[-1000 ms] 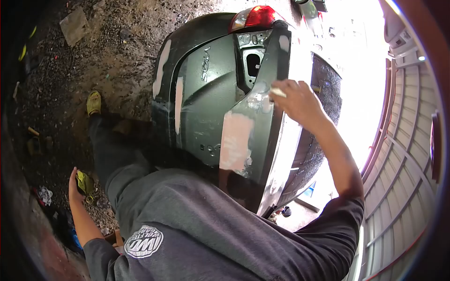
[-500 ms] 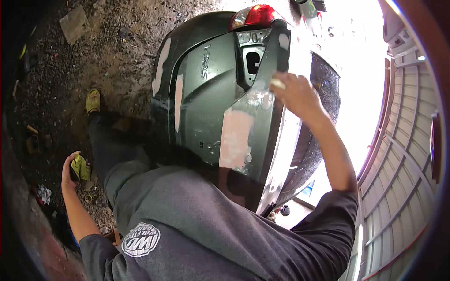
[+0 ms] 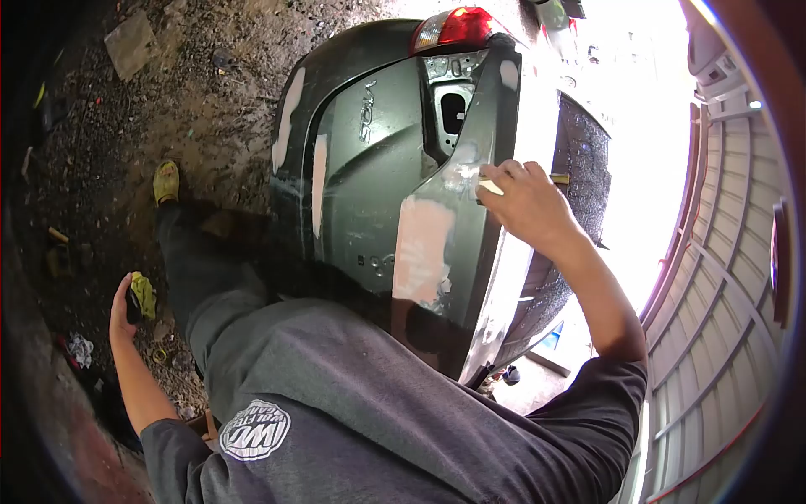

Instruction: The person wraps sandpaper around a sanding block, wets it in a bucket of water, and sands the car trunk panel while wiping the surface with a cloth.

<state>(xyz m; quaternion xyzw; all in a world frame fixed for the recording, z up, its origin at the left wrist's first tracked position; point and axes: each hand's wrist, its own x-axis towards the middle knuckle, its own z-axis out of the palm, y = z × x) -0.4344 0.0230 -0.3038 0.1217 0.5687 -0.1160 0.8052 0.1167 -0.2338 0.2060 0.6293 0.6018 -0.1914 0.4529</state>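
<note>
Pale yellow and small, a flat-looking pad (image 3: 490, 186) is grasped in the bent fingers of the right hand (image 3: 533, 206), at the dark green metal car body (image 3: 369, 181), just right of a pale pink filler patch (image 3: 424, 248). On the left, the left hand (image 3: 123, 315) is beside a crumpled-looking yellow-green item (image 3: 143, 296); whether its fingers grip anything, I cannot tell.

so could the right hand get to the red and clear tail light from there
Probably yes, perhaps with a lean: the right hand is at the same dark green car body, its elbow looks bent, and nothing visible blocks the way to the tail light.
</note>
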